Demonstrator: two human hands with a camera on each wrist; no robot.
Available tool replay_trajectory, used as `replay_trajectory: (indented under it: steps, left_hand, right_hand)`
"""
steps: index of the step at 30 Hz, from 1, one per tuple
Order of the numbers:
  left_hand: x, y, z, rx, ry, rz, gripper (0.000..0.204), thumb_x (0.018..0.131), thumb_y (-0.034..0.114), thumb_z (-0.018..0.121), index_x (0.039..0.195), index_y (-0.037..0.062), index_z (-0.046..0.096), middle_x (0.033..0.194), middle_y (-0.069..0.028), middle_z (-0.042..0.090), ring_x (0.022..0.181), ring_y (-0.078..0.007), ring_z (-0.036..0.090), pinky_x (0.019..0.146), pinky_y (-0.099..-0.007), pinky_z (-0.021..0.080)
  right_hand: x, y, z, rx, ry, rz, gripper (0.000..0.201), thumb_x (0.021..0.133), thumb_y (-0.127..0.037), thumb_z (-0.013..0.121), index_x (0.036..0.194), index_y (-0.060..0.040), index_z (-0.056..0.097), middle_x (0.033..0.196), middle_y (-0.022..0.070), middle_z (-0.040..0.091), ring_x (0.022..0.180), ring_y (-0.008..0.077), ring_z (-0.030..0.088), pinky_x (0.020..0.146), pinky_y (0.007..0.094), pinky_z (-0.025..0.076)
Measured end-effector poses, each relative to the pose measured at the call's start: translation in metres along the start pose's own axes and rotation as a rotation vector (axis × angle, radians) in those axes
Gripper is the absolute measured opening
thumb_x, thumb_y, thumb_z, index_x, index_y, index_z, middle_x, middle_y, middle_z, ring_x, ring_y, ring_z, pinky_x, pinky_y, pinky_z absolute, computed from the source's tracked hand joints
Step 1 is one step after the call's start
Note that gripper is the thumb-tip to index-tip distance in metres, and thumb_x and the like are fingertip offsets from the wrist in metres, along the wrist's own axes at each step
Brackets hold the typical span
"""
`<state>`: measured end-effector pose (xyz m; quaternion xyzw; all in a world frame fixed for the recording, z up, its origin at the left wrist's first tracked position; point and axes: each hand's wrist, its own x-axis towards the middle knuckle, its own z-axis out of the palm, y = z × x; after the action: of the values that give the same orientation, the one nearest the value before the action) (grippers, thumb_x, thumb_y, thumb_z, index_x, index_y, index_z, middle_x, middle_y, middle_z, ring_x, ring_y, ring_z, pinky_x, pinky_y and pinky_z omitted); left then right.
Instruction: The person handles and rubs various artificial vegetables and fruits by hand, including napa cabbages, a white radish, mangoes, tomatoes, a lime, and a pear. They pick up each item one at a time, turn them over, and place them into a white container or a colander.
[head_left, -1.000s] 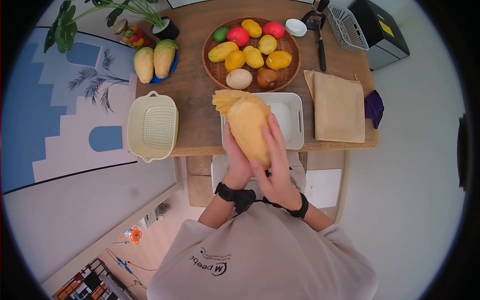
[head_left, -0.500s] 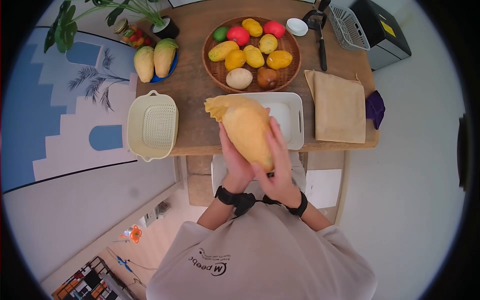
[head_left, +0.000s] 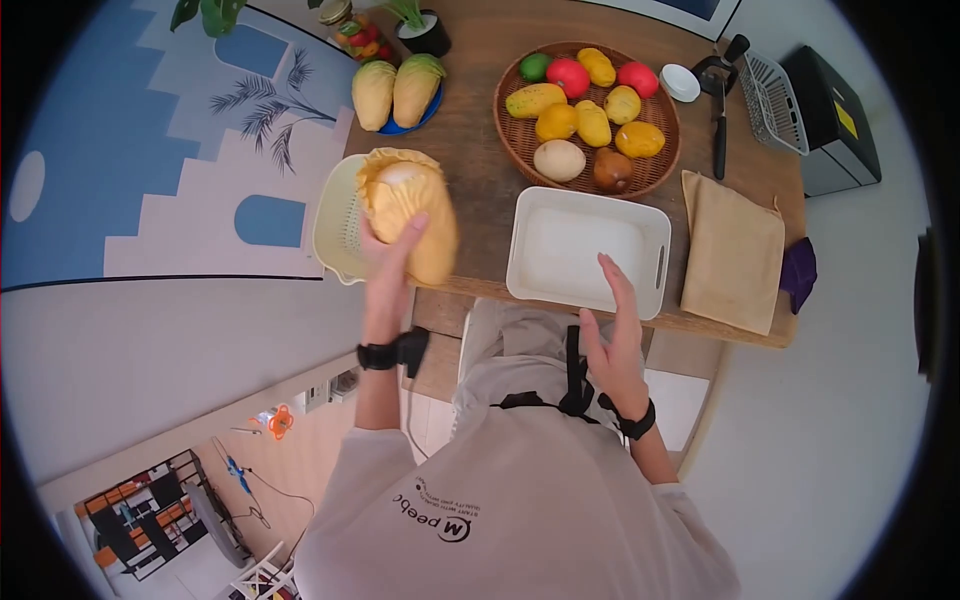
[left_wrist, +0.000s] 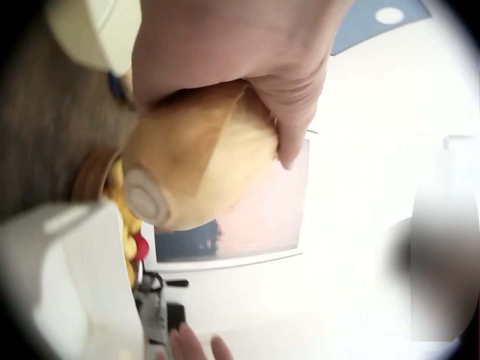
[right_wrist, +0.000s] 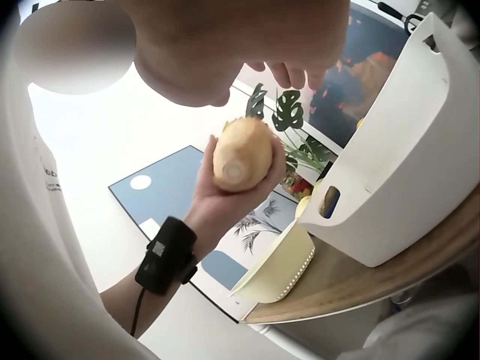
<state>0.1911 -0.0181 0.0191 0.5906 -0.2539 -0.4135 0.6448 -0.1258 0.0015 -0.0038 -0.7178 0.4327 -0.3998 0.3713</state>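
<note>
**Yellow cabbage (head_left: 432, 225) in one-handed hold**

Left hand (head_left: 388, 256): fingers and thumb curled round the cabbage; cream colander (head_left: 343, 222) just left of that hand. Right hand (head_left: 618, 350): fingers extended, nothing held; white tray (head_left: 565, 245) near it. Risk (judged): bulky body may slip, one hand alone supporting it; carried low, could knock the colander's rim.

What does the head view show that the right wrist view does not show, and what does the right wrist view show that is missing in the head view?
Only the head view: the folded beige cloth and the purple item beside it.

Only the right wrist view: the round pale base of the yellow cabbage.

Both: that cabbage in the left hand, the right hand holding nothing, the cream basket and the white tray.
</note>
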Motion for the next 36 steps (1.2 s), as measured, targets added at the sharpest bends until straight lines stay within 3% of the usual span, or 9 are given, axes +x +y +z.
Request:
replay_trajectory:
  steps: [2,5,12,18,21,24,30,33,36]
  left_hand:
    - [0.039,0.021,-0.046,0.603,0.032,0.184,0.087,0.083,0.022,0.095,0.152,-0.0011,0.048,0.143,-0.0169,0.064,0.128,-0.0308,0.066,0.104,-0.0419,0.058]
    - [0.078,0.015,-0.095,1.057,0.186,0.520,0.090,0.077,0.026,0.098,0.148,-0.0042,0.051,0.140,-0.0224,0.065,0.125,-0.0367,0.067,0.103,-0.0451,0.057]
    - [0.104,-0.019,-0.104,1.260,0.120,0.106,0.097,0.075,0.035,0.095,0.151,-0.0040,0.047,0.134,-0.0271,0.066,0.120,-0.0423,0.068,0.102,-0.0482,0.056]
    - [0.123,-0.059,-0.127,1.570,0.150,0.466,0.115,0.067,0.045,0.098,0.157,0.0031,0.041,0.153,-0.0284,0.051,0.142,-0.0471,0.048,0.114,-0.0567,0.046]
    - [0.114,-0.034,-0.119,1.809,0.173,0.386,0.123,0.064,0.047,0.100,0.162,0.0099,0.036,0.158,-0.0279,0.043,0.147,-0.0496,0.038,0.117,-0.0596,0.040]
    - [0.130,-0.030,-0.152,1.536,-0.071,0.122,0.129,0.063,0.049,0.100,0.166,0.0151,0.031,0.156,-0.0284,0.045,0.146,-0.0503,0.039,0.116,-0.0593,0.041]
    - [0.119,-0.037,-0.133,1.398,0.098,-0.006,0.130,0.067,0.051,0.098,0.169,0.0153,0.027,0.155,-0.0302,0.044,0.144,-0.0519,0.040,0.117,-0.0596,0.041]
    - [0.113,-0.035,-0.125,1.452,0.129,0.060,0.125,0.072,0.049,0.096,0.168,0.0088,0.026,0.154,-0.0296,0.045,0.141,-0.0519,0.044,0.117,-0.0579,0.042]
    - [0.137,-0.053,-0.148,1.521,0.141,0.493,0.114,0.080,0.045,0.092,0.165,0.0006,0.028,0.155,-0.0299,0.044,0.140,-0.0534,0.046,0.117,-0.0573,0.041]
  right_hand:
    - [0.007,0.003,0.000,-0.083,0.059,-0.011,0.054,0.099,0.002,0.064,0.153,0.0033,0.053,0.156,0.0231,0.055,0.145,0.0416,0.052,0.121,0.0471,0.041]
    - [0.014,0.019,0.000,-0.150,0.047,-0.037,0.049,0.099,0.002,0.065,0.148,0.0016,0.057,0.151,0.0218,0.058,0.141,0.0417,0.055,0.119,0.0473,0.043]
    - [0.022,0.034,0.002,-0.249,0.030,-0.065,0.043,0.096,0.002,0.068,0.139,0.0005,0.062,0.145,0.0206,0.060,0.135,0.0428,0.057,0.114,0.0486,0.046]
    - [0.033,0.045,0.001,-0.315,0.075,-0.098,0.041,0.094,0.003,0.069,0.135,0.0015,0.063,0.139,0.0199,0.063,0.128,0.0422,0.059,0.109,0.0488,0.048]
    - [0.037,0.046,0.003,-0.340,0.085,-0.108,0.040,0.093,0.003,0.069,0.133,0.0018,0.064,0.136,0.0193,0.064,0.126,0.0423,0.060,0.107,0.0493,0.049]
    - [0.038,0.052,0.006,-0.369,0.087,-0.120,0.037,0.092,0.003,0.070,0.129,0.0020,0.066,0.134,0.0190,0.064,0.124,0.0418,0.060,0.106,0.0493,0.050]
    - [0.038,0.056,0.008,-0.443,0.070,-0.143,0.034,0.089,0.002,0.071,0.123,0.0016,0.067,0.130,0.0173,0.065,0.124,0.0405,0.061,0.107,0.0519,0.050]
    - [0.037,0.061,0.011,-0.493,0.048,-0.173,0.031,0.089,0.000,0.071,0.120,0.0007,0.067,0.127,0.0161,0.064,0.124,0.0389,0.061,0.112,0.0552,0.047]
    - [0.036,0.064,0.016,-0.509,0.013,-0.158,0.029,0.090,-0.001,0.071,0.118,-0.0002,0.067,0.124,0.0153,0.064,0.125,0.0373,0.061,0.116,0.0572,0.044]
